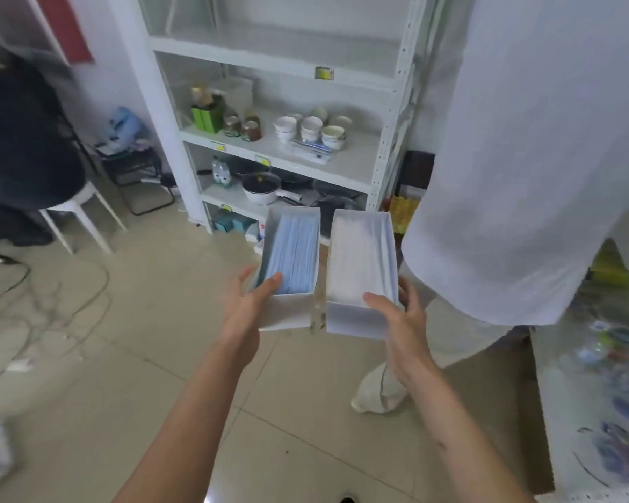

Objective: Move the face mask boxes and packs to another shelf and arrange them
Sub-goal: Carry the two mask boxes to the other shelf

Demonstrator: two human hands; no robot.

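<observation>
I carry two open white face mask boxes side by side above the floor. My left hand (249, 303) grips the near end of the left box (287, 315), thumb resting on the blue masks (295, 252) stacked inside. My right hand (396, 314) holds the near end of the right box (356, 319), which is filled with white masks (360, 259). A strip of tape hangs between the two boxes. Both boxes point toward the white shelf unit (345, 168) ahead.
The shelf unit holds cups (311, 128), jars (240, 127), green cartons and pots lower down. A person in a white shirt (523, 157) stands close on the right. Another person in dark clothes sits on a white stool (84, 216) at left. Cables lie on the tiled floor.
</observation>
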